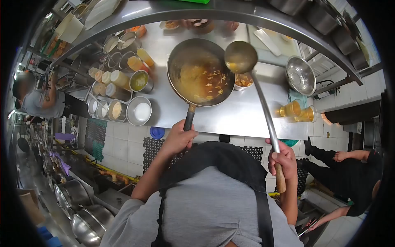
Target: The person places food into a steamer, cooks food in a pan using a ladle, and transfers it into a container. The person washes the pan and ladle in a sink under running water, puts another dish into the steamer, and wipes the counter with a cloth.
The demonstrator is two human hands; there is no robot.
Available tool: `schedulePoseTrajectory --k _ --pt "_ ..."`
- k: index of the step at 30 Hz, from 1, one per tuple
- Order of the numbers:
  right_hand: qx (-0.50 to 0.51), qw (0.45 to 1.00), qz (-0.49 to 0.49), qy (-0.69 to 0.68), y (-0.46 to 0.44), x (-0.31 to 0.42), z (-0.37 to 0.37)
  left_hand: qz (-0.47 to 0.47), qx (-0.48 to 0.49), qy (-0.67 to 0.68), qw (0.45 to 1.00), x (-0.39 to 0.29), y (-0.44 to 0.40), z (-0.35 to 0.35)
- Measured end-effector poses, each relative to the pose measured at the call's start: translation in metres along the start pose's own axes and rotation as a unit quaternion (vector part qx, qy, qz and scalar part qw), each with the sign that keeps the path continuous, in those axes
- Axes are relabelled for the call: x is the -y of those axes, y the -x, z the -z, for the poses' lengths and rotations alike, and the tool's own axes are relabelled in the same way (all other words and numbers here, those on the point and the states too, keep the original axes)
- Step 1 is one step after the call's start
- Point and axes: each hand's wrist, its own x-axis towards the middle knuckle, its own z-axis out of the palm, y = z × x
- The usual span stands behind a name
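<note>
Steel tabletop (230, 120) beneath, we hold the pan (176, 61) over it, our left grip (180, 138) closed round its handle, brown sauce (201, 80) inside. Our right grip (283, 160) wraps the ladle (264, 107), its bowl overlapping the pan's right rim. We seem to be mid-ladling; moving it calls for keeping that bowl level.

A commercial kitchen around me: steel counter (181, 122) below the pan (177, 66), bottles (119, 79) left of it, pots (322, 17) beyond it at right, co-workers (354, 175) on either side.
</note>
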Motion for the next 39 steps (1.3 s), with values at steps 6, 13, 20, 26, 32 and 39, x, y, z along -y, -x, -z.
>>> schedulePoseTrajectory --k 6,13,20,26,32,39 --pt "0.004 0.987 -0.066 0.146 0.008 0.015 -0.013 0.000 0.011 -0.010 1.000 -0.004 0.007 -0.001" --pt "0.037 0.985 -0.132 0.108 0.014 0.014 -0.018 -0.017 -0.015 -0.067 0.997 -0.017 0.009 -0.010" --pt "0.172 0.897 -0.170 -0.369 0.016 0.001 0.005 0.030 0.008 -0.013 0.999 -0.004 0.025 -0.008" --pt "0.181 0.907 -0.108 -0.365 0.021 0.014 0.015 0.044 0.014 -0.029 0.999 0.017 0.039 -0.001" --pt "0.041 0.998 -0.046 -0.031 -0.004 0.031 0.025 0.069 -0.009 -0.091 0.993 0.016 0.056 -0.008" --pt "-0.069 0.972 0.035 0.223 -0.037 -0.001 0.022 0.062 -0.030 -0.095 0.993 0.027 0.066 -0.019"
